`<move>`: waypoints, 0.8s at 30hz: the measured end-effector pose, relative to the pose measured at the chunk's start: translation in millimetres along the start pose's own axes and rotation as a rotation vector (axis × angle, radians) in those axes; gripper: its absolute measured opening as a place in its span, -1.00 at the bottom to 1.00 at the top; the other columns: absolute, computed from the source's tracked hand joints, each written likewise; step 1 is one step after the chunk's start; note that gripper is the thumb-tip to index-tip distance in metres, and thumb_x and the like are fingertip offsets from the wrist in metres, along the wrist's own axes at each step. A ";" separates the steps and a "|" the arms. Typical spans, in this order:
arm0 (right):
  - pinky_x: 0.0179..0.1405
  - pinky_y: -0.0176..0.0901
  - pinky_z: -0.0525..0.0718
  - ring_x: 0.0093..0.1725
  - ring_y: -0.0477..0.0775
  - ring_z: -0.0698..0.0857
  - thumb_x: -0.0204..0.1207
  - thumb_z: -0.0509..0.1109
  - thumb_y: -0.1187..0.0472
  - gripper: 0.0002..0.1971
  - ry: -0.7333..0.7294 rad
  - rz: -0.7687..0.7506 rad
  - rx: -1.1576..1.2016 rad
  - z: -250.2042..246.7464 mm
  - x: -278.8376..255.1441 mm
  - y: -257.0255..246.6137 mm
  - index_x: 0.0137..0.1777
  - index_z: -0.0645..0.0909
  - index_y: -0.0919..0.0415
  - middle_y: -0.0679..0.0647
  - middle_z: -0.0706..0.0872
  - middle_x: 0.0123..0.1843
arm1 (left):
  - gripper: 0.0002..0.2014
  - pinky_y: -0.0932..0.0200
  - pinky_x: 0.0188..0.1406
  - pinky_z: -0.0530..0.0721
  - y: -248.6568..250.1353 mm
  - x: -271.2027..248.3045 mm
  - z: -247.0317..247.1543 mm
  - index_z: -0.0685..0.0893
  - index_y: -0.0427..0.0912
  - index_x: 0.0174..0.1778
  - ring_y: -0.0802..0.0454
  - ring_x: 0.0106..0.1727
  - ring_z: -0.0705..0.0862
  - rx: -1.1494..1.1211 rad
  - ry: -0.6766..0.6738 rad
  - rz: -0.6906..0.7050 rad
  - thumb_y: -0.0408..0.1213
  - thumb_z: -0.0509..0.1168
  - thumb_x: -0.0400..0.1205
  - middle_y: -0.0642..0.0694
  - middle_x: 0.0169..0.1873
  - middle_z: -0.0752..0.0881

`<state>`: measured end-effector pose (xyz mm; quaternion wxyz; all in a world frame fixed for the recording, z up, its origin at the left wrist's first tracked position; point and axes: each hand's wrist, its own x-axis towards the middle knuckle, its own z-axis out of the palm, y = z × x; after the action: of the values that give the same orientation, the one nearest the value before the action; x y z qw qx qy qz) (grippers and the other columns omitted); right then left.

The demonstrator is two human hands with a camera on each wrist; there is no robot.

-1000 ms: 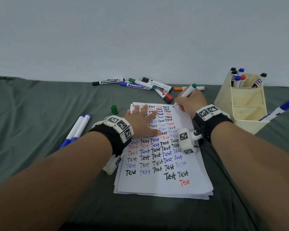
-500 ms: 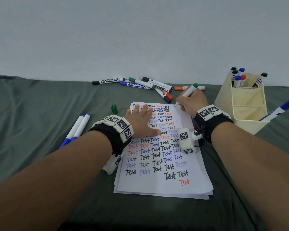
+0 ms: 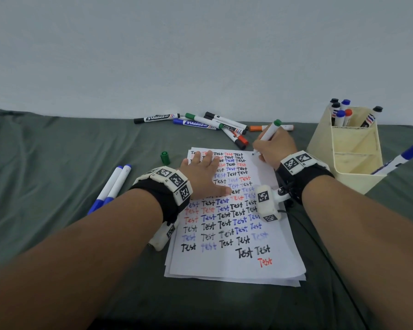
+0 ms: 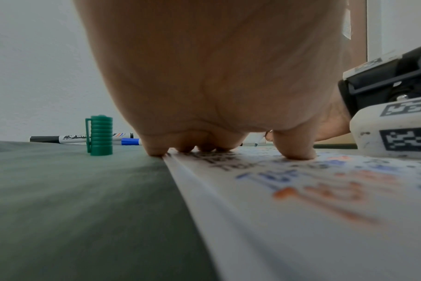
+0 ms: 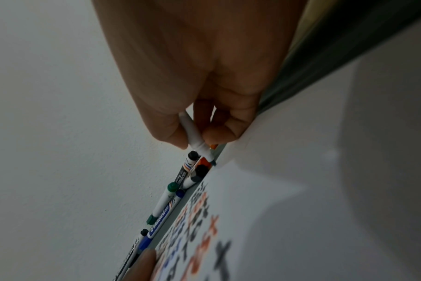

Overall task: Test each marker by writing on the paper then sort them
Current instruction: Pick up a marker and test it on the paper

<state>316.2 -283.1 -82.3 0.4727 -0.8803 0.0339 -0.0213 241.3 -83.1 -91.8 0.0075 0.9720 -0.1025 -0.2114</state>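
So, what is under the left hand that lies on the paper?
The left hand presses flat on the paper, over rows of the word "Test" in black, blue and red. The words under the palm and fingers are covered, so they cannot be read.

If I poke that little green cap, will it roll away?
Probably it tips first: the green cap stands upright on soft cloth. Once down it might roll, but its side clip would likely stop it. It looks light and stiff.
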 end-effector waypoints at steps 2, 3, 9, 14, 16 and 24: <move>-0.19 0.01 0.76 -0.30 0.09 0.71 0.50 0.41 0.33 -0.90 -0.004 0.018 0.052 -0.3 -1.5 -1.0 -0.23 0.64 0.17 0.17 0.75 -0.25 | 0.02 -0.30 0.71 -0.13 -0.1 0.0 0.0 -0.28 -0.07 0.76 -0.19 0.74 -0.30 0.003 0.002 0.003 0.44 0.07 0.61 -0.09 0.73 -0.33; -0.24 -0.05 0.75 -0.29 0.08 0.70 0.50 0.43 0.34 -0.88 -0.011 0.030 0.113 -0.8 -2.7 -1.2 -0.24 0.66 0.17 0.15 0.74 -0.28 | 0.02 -0.30 0.71 -0.13 -0.4 0.2 0.1 -0.28 -0.07 0.76 -0.19 0.74 -0.29 0.005 0.004 0.004 0.44 0.07 0.61 -0.09 0.74 -0.33; -0.11 -0.08 0.82 -0.21 0.07 0.74 0.47 0.61 0.40 -0.86 -0.116 0.105 0.599 -2.8 -30.0 3.2 -0.16 0.72 0.19 0.21 0.78 -0.15 | 0.02 -0.29 0.71 -0.14 -2.7 3.0 1.1 -0.28 -0.07 0.76 -0.20 0.74 -0.28 0.006 0.005 0.010 0.45 0.06 0.61 -0.10 0.74 -0.32; -0.43 -0.21 0.59 -0.43 -0.04 0.56 0.46 0.65 0.33 -0.86 -0.171 0.135 0.855 -0.3 -53.7 17.1 -0.14 0.74 0.15 0.14 0.71 -0.28 | 0.02 -0.28 0.71 -0.15 -3.1 4.4 1.6 -0.28 -0.07 0.76 -0.19 0.74 -0.28 0.009 0.010 0.014 0.45 0.06 0.61 -0.10 0.74 -0.32; -0.46 -0.23 0.58 -0.43 -0.03 0.56 0.50 0.61 0.33 -0.90 -0.192 0.150 0.913 1.5 -59.2 23.2 -0.11 0.76 0.17 0.10 0.69 -0.33 | 0.02 -0.28 0.71 -0.14 -3.4 4.7 2.3 -0.27 -0.06 0.76 -0.19 0.75 -0.27 0.009 0.016 0.013 0.45 0.06 0.60 -0.10 0.74 -0.31; -0.35 -0.21 0.72 -0.32 0.10 0.70 0.68 0.32 0.37 -0.82 -0.221 0.138 1.094 -5.7 -63.7 36.2 0.14 0.74 0.36 0.24 0.75 -0.26 | -0.07 -0.22 0.69 0.13 -9.6 2.7 -0.9 0.07 0.05 0.75 -0.13 0.75 -0.03 0.022 0.143 0.043 0.49 0.11 0.56 -0.04 0.76 0.00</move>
<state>250.9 -302.7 -109.7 0.8613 -0.4997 0.0257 0.0877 245.9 -74.3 -92.7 0.0089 0.9822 -0.1249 -0.1400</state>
